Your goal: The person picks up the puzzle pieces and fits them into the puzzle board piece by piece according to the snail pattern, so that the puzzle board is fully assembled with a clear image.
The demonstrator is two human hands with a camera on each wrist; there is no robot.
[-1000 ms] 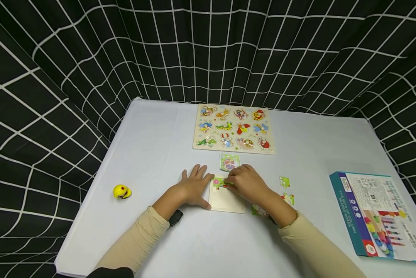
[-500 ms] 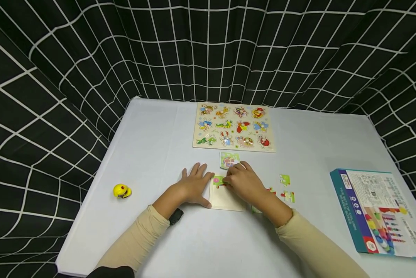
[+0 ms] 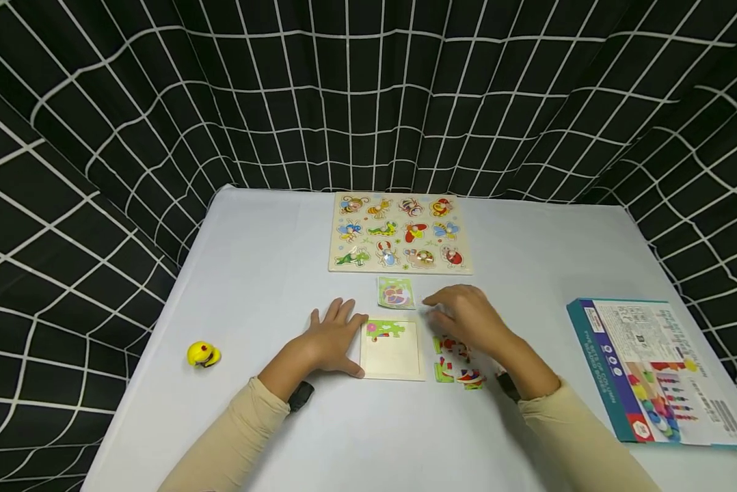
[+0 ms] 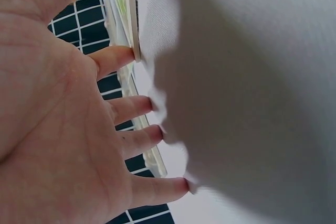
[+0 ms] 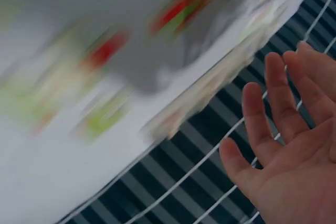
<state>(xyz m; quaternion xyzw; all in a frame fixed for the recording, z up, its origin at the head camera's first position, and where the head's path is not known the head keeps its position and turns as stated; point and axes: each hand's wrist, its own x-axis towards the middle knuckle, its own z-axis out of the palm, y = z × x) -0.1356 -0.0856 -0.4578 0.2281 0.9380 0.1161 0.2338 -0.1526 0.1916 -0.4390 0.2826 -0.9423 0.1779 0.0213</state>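
A square wooden puzzle tray [image 3: 390,378] lies on the white table, with joined green jigsaw pieces [image 3: 385,329], one bearing a pink flower, in its upper left corner. My left hand [image 3: 331,345] rests beside it, fingers spread, thumb and index fingertip touching its left edge; the left wrist view shows the index fingertip at the tray's edge. To the right of the tray, my right hand [image 3: 470,318] hovers with its fingers loosely bent and nothing in them. Several loose jigsaw pieces [image 3: 445,371] lie below it, some hidden behind the hand. They appear blurred in the right wrist view.
A small stack of picture cards [image 3: 396,292] lies just above the tray. Behind it is a wooden insect peg puzzle board [image 3: 399,236]. A yellow toy [image 3: 203,354] sits at left, a flat beaded-box carton [image 3: 658,372] at right. Black grid-patterned cloth [image 3: 368,96] surrounds the table.
My right hand has let go of the green jigsaw piece in the tray and moved right, over the loose pieces. The left hand stays at the tray's edge. The head view has shifted slightly.
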